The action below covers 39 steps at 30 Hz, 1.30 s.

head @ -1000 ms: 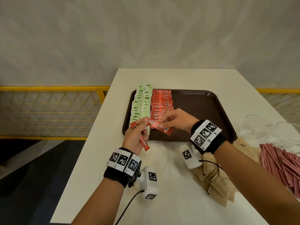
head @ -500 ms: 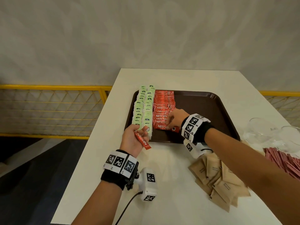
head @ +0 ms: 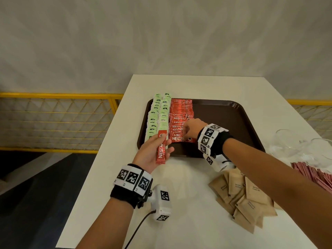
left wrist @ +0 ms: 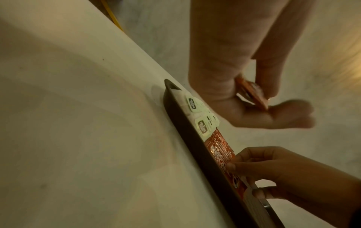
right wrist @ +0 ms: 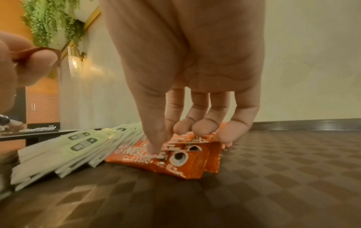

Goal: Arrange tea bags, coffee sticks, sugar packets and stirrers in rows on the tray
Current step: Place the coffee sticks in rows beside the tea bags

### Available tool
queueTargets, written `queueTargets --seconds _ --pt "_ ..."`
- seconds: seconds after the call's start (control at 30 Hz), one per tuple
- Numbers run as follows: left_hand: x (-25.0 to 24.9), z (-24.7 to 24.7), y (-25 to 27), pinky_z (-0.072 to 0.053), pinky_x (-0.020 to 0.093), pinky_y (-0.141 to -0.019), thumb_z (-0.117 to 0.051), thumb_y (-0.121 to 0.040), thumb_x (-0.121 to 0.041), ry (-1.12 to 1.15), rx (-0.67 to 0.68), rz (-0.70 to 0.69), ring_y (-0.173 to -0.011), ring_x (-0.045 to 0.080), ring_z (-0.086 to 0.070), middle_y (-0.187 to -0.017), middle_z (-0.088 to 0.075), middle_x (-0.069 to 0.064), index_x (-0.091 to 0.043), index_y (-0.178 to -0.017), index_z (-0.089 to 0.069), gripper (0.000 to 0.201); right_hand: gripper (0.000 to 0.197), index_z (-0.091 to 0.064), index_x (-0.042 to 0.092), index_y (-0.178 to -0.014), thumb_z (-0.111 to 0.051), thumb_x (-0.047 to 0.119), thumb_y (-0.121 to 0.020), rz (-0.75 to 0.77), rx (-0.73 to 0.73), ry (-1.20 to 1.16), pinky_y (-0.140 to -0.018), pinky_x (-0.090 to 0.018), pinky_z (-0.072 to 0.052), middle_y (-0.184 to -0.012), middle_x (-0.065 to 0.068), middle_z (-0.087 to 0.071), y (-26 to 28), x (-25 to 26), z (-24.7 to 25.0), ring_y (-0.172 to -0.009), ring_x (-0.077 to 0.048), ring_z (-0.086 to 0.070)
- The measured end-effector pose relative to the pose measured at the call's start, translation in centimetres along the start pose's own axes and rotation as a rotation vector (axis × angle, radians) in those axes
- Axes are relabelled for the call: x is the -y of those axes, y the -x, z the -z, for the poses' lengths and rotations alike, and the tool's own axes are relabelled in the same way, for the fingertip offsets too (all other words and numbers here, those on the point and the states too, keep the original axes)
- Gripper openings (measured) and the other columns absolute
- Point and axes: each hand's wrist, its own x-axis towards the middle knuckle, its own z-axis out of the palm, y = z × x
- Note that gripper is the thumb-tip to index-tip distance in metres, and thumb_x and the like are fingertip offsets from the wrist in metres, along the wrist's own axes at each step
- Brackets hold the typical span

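red coffee stick (head: 161, 149) is waiting in the left hand (head: 152, 153), just beside the row.

the left hand is pinching the stick with its long side pointing away from the person, while the sticks in the red row (head: 180, 121) on the brown tray (head: 222, 119) are lying sideways. the right hand (head: 191, 129) is pressing its fingertips (right wrist: 156, 146) on the nearest stick, gripping nothing. the row's near end is lying just right of the held stick, so it probably needs a turn.

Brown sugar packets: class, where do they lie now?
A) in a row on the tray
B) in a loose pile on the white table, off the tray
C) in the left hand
B: the brown sugar packets lie heaped on the white table, near side of the tray.
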Motion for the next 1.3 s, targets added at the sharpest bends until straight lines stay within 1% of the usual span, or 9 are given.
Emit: queueTargets --seconds 0.13,0.23,0.33,0.53,0.73,0.9,0.97,1.1,1.3 --pt "-0.2 0.0 0.2 -0.037 0.013 -0.037 -0.055 -0.094 -0.025 -0.099 0.034 0.033 -0.047 0.007 -0.055 -0.079 -0.059 0.001 -0.017 -0.104 -0.059 0.014 0.018 -0.062 0.017 -0.083 -0.064 0.034 -0.086 0.076 -0.153 -0.200 -0.070 -0.024 -0.041 -0.080 0.007 -0.058 1.3 0.4 0.6 -0.076 -0.009 -0.053" --pt "-0.1 -0.4 0.2 -0.035 0.013 -0.036 -0.060 -0.090 -0.022 -0.206 0.050 0.035 -0.046 0.006 -0.052 -0.078 -0.055 0.001 -0.013 -0.100 -0.060 0.013 0.020 -0.064 0.019 -0.089 -0.057 0.038 -0.090 0.155 -0.042 -0.589 -0.059 -0.020 -0.046 -0.076 0.007 -0.059 3.6 1.7 1.6 -0.068 -0.006 -0.055" --pt "0.1 -1.1 0.2 -0.037 0.013 -0.038 -0.065 -0.086 -0.014 -0.307 0.074 0.036 -0.050 0.006 -0.055 -0.080 -0.057 0.000 -0.010 -0.104 -0.062 0.018 0.026 -0.064 0.005 -0.108 -0.062 0.021 -0.089 0.265 0.174 -0.709 -0.061 -0.020 -0.052 -0.084 0.001 -0.065 4.9 2.2 1.8 -0.073 -0.007 -0.063" --pt "-0.3 -0.5 0.3 -0.051 0.016 -0.056 -0.067 -0.082 -0.003 -0.368 0.083 -0.029 -0.062 0.008 -0.062 -0.079 -0.063 0.003 -0.007 -0.095 -0.067 0.013 0.012 -0.058 0.006 -0.086 -0.065 -0.002 -0.082 0.234 0.175 -0.868 -0.055 -0.020 -0.054 -0.075 -0.008 -0.061 6.1 0.3 2.4 -0.056 -0.008 -0.061" --pt "-0.4 -1.2 0.2 -0.054 0.016 -0.060 -0.071 -0.079 -0.003 -0.547 0.050 -0.127 -0.063 0.009 -0.061 -0.083 -0.063 0.005 -0.006 -0.101 -0.067 0.022 0.008 -0.066 0.011 -0.089 -0.068 0.008 -0.082 0.240 0.228 -0.681 -0.060 -0.021 -0.055 -0.077 -0.005 -0.064 6.5 -0.1 2.4 -0.065 -0.008 -0.060" --pt "-0.9 -1.7 -0.2 -0.054 0.030 -0.075 -0.074 -0.080 -0.015 -0.680 -0.111 -0.273 -0.090 0.013 -0.059 -0.109 -0.058 0.003 -0.015 -0.131 -0.049 0.057 0.005 -0.066 0.014 -0.082 -0.071 0.012 -0.081 0.084 0.058 -0.726 -0.062 -0.024 -0.053 -0.084 -0.007 -0.065 5.5 -1.5 3.4 -0.074 -0.015 -0.059" --pt "-0.8 -2.0 0.0 -0.047 0.026 -0.078 -0.072 -0.081 -0.022 -0.812 -0.143 -0.341 -0.102 0.012 -0.053 -0.114 -0.052 -0.002 -0.018 -0.139 -0.039 0.067 0.008 -0.064 0.016 -0.079 -0.072 0.014 -0.080 -0.007 0.037 -0.698 -0.065 -0.025 -0.051 -0.087 -0.005 -0.065 4.9 -2.2 3.0 -0.078 -0.017 -0.059" --pt "0.5 -3.2 0.5 -0.035 0.023 -0.092 -0.067 -0.085 -0.029 -1.160 -0.006 -0.464 -0.116 0.012 -0.045 -0.126 -0.047 -0.001 -0.018 -0.140 -0.037 0.063 0.014 -0.061 0.017 -0.073 -0.074 0.013 -0.078 -0.105 0.057 -0.569 -0.061 -0.023 -0.050 -0.080 0.001 -0.063 3.7 -2.3 1.8 -0.075 -0.011 -0.058" --pt "4.2 -5.0 -1.2 -0.018 0.042 -0.117 -0.058 -0.087 -0.047 -1.676 0.189 -0.275 -0.144 0.024 -0.011 -0.155 -0.013 0.009 -0.007 -0.150 -0.008 0.090 0.017 -0.060 0.015 -0.068 -0.075 0.014 -0.076 -0.164 0.031 -0.405 -0.062 -0.023 -0.049 -0.071 0.000 -0.061 2.6 -1.4 0.8 -0.069 -0.011 -0.056"
